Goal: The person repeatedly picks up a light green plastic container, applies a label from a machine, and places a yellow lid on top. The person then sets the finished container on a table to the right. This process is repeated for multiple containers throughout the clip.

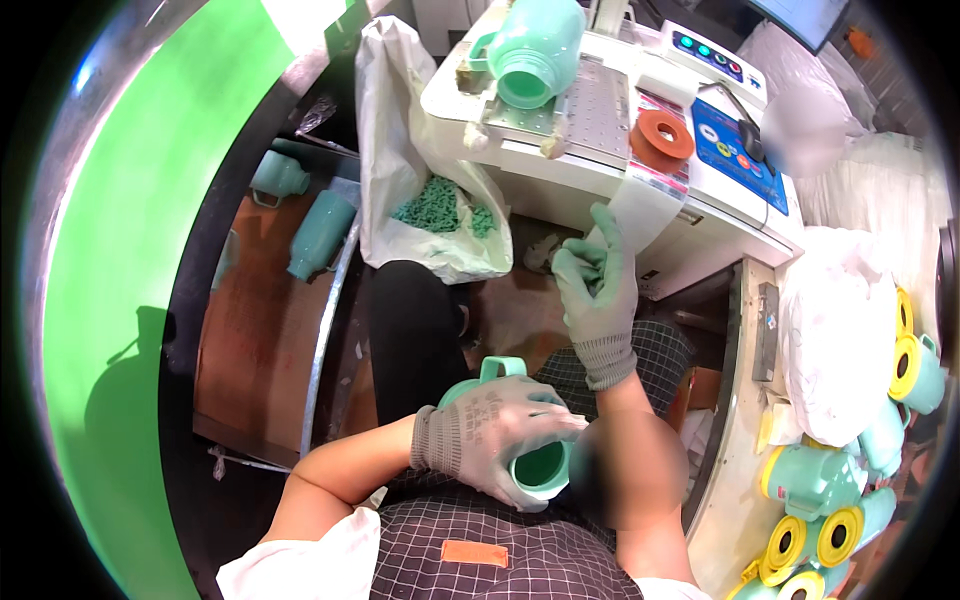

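Note:
My left hand [500, 435], in a grey knitted glove, is wrapped round a mint-green jug [543, 470] lying over my lap. The jug's round opening faces me, and its handle loop shows beyond my wrist. My gloved right hand [598, 280] is raised in front of the workbench, its index finger stretched up and the other fingers bent. Nothing can be made out in it. Close beside its fingers a translucent white strip [650, 212] hangs over the bench edge; whether they touch I cannot tell.
Another mint-green jug [535, 60] lies on the machine bed beside an orange tape roll [661, 139]. A white sack [390, 150] holds green scraps. Jugs lie in the carton [260, 330] at left. Jugs with yellow-ringed ends [815, 480] crowd the right-hand table.

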Tool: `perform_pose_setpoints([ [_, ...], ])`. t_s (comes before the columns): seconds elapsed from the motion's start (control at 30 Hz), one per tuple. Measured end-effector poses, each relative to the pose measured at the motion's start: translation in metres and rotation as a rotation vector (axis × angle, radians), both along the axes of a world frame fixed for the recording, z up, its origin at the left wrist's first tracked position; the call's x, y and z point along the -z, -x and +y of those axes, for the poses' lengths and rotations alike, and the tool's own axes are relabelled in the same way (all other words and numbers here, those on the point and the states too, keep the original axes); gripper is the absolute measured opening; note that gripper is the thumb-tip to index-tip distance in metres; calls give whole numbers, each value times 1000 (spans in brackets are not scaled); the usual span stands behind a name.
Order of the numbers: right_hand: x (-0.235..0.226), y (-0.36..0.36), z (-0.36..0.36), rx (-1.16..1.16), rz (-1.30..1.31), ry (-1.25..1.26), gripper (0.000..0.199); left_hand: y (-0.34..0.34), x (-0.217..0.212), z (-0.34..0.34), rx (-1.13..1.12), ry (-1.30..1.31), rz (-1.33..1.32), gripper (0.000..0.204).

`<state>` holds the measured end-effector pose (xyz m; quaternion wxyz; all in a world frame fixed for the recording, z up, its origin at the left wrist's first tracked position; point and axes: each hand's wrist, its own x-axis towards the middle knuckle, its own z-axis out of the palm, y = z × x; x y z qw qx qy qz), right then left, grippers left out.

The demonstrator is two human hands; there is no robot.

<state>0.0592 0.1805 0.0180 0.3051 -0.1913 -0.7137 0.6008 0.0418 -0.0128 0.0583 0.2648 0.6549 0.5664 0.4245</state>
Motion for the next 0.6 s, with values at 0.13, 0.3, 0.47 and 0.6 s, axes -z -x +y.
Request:
perform_pose_setpoints([
  [0.13,23,-32,9,66,-56,32,46,-1,-1,11,22,-26,67,78],
  [0.3,37,-141,24,145,142,-340,15,10,-6,27,41,35,12,69],
  [0.47,-12,-264,86,692,-113,-418,5,33,10,44,-121,48,-553,78],
  [0.6,-50,-318,155,969,-209,-733,18,11,24,67,-167,348,-483,73],
])
